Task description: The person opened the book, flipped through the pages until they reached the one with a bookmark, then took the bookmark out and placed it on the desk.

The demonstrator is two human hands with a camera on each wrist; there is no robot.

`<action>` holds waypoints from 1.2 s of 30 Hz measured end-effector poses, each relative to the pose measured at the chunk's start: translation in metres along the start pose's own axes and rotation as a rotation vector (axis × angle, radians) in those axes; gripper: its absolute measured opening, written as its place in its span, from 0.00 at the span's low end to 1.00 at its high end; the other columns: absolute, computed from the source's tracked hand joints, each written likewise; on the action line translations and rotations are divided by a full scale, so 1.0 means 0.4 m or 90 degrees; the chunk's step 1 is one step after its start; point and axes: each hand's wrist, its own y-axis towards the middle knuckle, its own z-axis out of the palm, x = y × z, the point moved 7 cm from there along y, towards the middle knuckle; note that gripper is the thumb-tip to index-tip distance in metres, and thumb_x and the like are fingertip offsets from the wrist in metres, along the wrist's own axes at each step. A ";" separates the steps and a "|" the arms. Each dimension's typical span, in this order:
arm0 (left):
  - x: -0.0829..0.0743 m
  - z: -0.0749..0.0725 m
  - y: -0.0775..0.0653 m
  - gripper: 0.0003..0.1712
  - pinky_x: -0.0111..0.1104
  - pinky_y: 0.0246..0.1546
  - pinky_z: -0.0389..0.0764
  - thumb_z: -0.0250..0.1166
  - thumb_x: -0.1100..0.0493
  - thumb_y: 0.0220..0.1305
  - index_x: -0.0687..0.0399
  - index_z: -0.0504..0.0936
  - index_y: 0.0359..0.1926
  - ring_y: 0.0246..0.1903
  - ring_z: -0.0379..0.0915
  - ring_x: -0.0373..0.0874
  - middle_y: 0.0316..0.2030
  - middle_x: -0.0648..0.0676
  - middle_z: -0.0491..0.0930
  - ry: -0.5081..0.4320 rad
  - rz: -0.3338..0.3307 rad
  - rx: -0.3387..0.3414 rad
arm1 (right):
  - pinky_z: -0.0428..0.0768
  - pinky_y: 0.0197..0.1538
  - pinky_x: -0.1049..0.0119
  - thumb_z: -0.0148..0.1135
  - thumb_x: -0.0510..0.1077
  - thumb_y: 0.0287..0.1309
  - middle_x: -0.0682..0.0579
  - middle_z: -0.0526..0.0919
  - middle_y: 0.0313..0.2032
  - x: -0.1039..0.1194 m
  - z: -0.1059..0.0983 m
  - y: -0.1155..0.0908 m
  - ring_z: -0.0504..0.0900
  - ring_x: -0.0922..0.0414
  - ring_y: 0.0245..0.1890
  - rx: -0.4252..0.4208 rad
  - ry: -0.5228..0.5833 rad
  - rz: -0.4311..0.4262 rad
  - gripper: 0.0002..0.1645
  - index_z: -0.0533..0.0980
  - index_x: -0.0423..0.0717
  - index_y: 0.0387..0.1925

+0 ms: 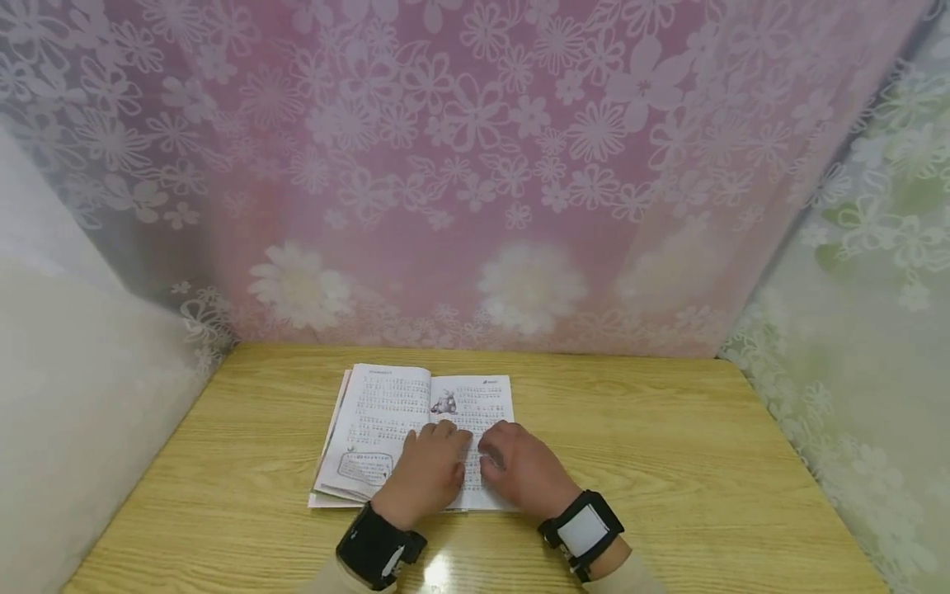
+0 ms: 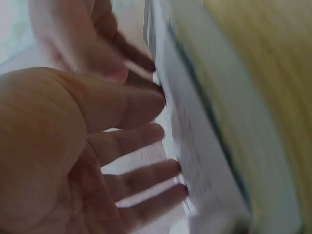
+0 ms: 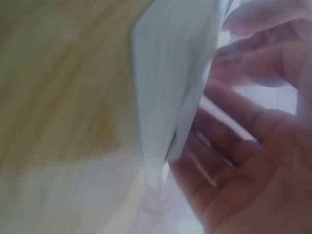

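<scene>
An open book (image 1: 386, 404) with printed text lies on the wooden table, a small animal drawing on its right-hand page. My left hand (image 1: 433, 469) rests on the book near the centre fold, its fingertips touching the paper. In the left wrist view the fingers of the left hand (image 2: 131, 146) are spread and fairly straight against the page. My right hand (image 1: 530, 469) lies on the right-hand page, with its fingers bent a little. The right wrist view shows the right hand (image 3: 243, 146) beside the book's page edges (image 3: 165, 83), its fingers against the paper.
The table (image 1: 653, 429) has a yellow wood grain surface. Behind it hangs a pink flowered curtain (image 1: 445, 206); pale cloth (image 1: 853, 330) stands on the right and a white surface (image 1: 74, 346) on the left. Both wrists carry black straps (image 1: 378, 544).
</scene>
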 end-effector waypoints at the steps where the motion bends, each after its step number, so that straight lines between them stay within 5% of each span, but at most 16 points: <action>1: -0.009 0.007 0.001 0.17 0.53 0.42 0.69 0.64 0.57 0.57 0.54 0.80 0.49 0.44 0.71 0.56 0.42 0.56 0.74 0.001 -0.017 0.019 | 0.75 0.48 0.64 0.57 0.48 0.62 0.61 0.77 0.39 -0.005 -0.003 0.001 0.76 0.62 0.43 -0.003 0.001 0.004 0.08 0.79 0.52 0.39; 3: -0.023 0.017 0.001 0.18 0.59 0.44 0.66 0.62 0.47 0.62 0.52 0.80 0.47 0.47 0.70 0.57 0.42 0.55 0.73 -0.001 -0.068 0.053 | 0.76 0.46 0.65 0.57 0.48 0.62 0.62 0.77 0.38 -0.014 -0.010 0.002 0.76 0.63 0.42 -0.007 -0.001 0.013 0.06 0.78 0.53 0.39; 7: -0.045 0.032 0.003 0.36 0.65 0.46 0.61 0.57 0.26 0.55 0.52 0.79 0.46 0.51 0.67 0.59 0.43 0.58 0.71 0.012 -0.153 0.092 | 0.76 0.45 0.65 0.56 0.47 0.63 0.63 0.76 0.37 -0.027 -0.023 0.002 0.76 0.63 0.40 -0.022 -0.012 0.018 0.05 0.77 0.55 0.37; 13: -0.068 0.045 0.009 0.48 0.67 0.43 0.61 0.57 0.18 0.43 0.53 0.76 0.46 0.50 0.66 0.59 0.44 0.59 0.72 0.061 -0.197 0.060 | 0.77 0.46 0.64 0.56 0.47 0.63 0.63 0.76 0.38 -0.034 -0.042 0.000 0.75 0.64 0.40 -0.055 0.008 0.016 0.07 0.78 0.53 0.40; 22: -0.068 0.042 0.011 0.40 0.66 0.42 0.62 0.63 0.25 0.48 0.56 0.76 0.44 0.48 0.67 0.60 0.43 0.60 0.72 0.071 -0.210 0.038 | 0.76 0.46 0.66 0.56 0.45 0.59 0.61 0.76 0.41 -0.034 -0.061 0.012 0.74 0.63 0.42 -0.104 0.007 -0.001 0.12 0.79 0.50 0.44; 30: -0.036 0.038 0.020 0.27 0.64 0.46 0.60 0.69 0.39 0.52 0.56 0.76 0.38 0.39 0.73 0.59 0.34 0.58 0.75 0.036 -0.222 -0.047 | 0.70 0.59 0.60 0.57 0.42 0.56 0.50 0.73 0.51 -0.027 -0.083 0.011 0.72 0.54 0.54 -0.161 -0.010 -0.028 0.19 0.75 0.42 0.50; 33: -0.030 0.015 0.026 0.30 0.60 0.46 0.64 0.70 0.45 0.53 0.59 0.75 0.51 0.38 0.75 0.59 0.37 0.59 0.77 0.022 -0.186 -0.106 | 0.68 0.60 0.59 0.57 0.44 0.56 0.48 0.72 0.55 -0.029 -0.084 0.011 0.70 0.53 0.58 -0.165 -0.016 -0.013 0.23 0.73 0.42 0.53; 36: -0.023 -0.007 0.031 0.42 0.48 0.40 0.72 0.68 0.55 0.55 0.61 0.63 0.69 0.33 0.75 0.53 0.37 0.58 0.78 -0.011 -0.132 -0.159 | 0.68 0.61 0.58 0.57 0.44 0.56 0.47 0.71 0.56 -0.029 -0.077 0.011 0.69 0.52 0.59 -0.168 -0.013 -0.013 0.25 0.71 0.41 0.55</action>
